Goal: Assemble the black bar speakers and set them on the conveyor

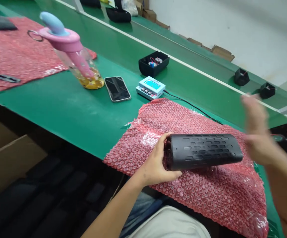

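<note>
My left hand (155, 165) grips one end of the long black perforated speaker shell (203, 151) over the pink bubble wrap sheet (208, 195). My right hand (257, 132), blurred, hovers spread (likely next steadying the far end).

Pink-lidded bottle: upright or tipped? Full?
Upright but nearly empty. The bottle stands on the green table; yellowish contents only fill its bottom, clear above.

speaker shell (204, 150): 1 | bubble-wrap sheets (195, 188): 2 | small black parts (241, 77): perhaps 2 (far edge)
</note>
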`<state>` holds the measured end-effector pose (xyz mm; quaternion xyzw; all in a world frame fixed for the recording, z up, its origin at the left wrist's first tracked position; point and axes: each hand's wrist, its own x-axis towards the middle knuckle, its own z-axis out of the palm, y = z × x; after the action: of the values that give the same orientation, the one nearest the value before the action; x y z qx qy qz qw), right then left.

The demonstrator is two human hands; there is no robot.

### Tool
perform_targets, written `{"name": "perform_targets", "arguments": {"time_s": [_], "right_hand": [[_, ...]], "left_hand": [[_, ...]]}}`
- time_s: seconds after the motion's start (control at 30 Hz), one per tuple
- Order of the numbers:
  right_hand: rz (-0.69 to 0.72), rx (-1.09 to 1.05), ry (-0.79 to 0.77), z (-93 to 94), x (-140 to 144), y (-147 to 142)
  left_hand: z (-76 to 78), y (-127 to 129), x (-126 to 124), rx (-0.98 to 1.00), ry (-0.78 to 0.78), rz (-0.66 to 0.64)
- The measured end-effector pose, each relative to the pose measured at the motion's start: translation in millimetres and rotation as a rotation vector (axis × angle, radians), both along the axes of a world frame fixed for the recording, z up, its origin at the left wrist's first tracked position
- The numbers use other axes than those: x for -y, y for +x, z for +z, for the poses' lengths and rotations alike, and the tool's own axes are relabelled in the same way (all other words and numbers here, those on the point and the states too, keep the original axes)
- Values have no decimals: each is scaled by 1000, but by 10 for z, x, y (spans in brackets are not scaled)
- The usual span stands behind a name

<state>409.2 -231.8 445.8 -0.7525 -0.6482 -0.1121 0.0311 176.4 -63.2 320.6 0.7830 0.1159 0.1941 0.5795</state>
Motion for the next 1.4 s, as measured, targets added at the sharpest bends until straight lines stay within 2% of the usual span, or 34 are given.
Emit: {"name": "perform_targets", "arguments": {"time_s": [0.03, 0.07, 0.1, 0.17, 0.23, 0.33, 0.43, 0.5, 0.6, 0.73, 0.8, 0.87, 1.0, 1.1, 1.17, 1.23, 1.4], "right_hand": [[-15, -40, 108, -139, -59, -13], [45, -100, 45, -274, -115, -27], [42, -107, 128, -388, -161, -43], [90, -136, 244, -515, -211, -74], [156, -154, 331, -513, -196, -105], [258, -186, 221, -395, -89, -141], [210, -176, -15, -304, 46, -152], [122, -135, -70, -312, 123, -145], [63, -31, 46, -462, 200, -124], [96, 96, 242, -831, 224, -60], [103, 132, 325, -994, 211, -14], [117, 153, 384, -1089, 193, 19], [148, 160, 420, -1092, 171, 32], [147, 162, 416, -1052, 159, 22], [150, 157, 413, -1049, 150, 16], [155, 152, 424, -1063, 142, 13], [152, 139, 431, -1076, 122, -10]], "left_hand": [[-21, -4, -1, -6, 11, -2], [-49, -9, 1, -11, 36, 0], [-80, -12, 6, -6, 76, 6], [-142, -16, 23, 41, 203, 24], [-179, -12, 41, 97, 332, 56], [-151, 16, 40, 94, 393, 111], [-41, 77, -24, -2, 316, 129], [45, 141, -98, -89, 228, 129], [161, 268, -216, -173, 80, 130], [292, 410, -323, -211, -99, 120], [354, 428, -360, -251, -130, 106], [424, 412, -392, -305, 27, 140], [596, 400, -352, -331, 702, 297], [691, 495, -154, -244, 1031, 227], [704, 590, 9, -252, 1153, 160], [684, 676, 128, -307, 1214, 158], [634, 759, 124, -282, 1296, 176]]}}
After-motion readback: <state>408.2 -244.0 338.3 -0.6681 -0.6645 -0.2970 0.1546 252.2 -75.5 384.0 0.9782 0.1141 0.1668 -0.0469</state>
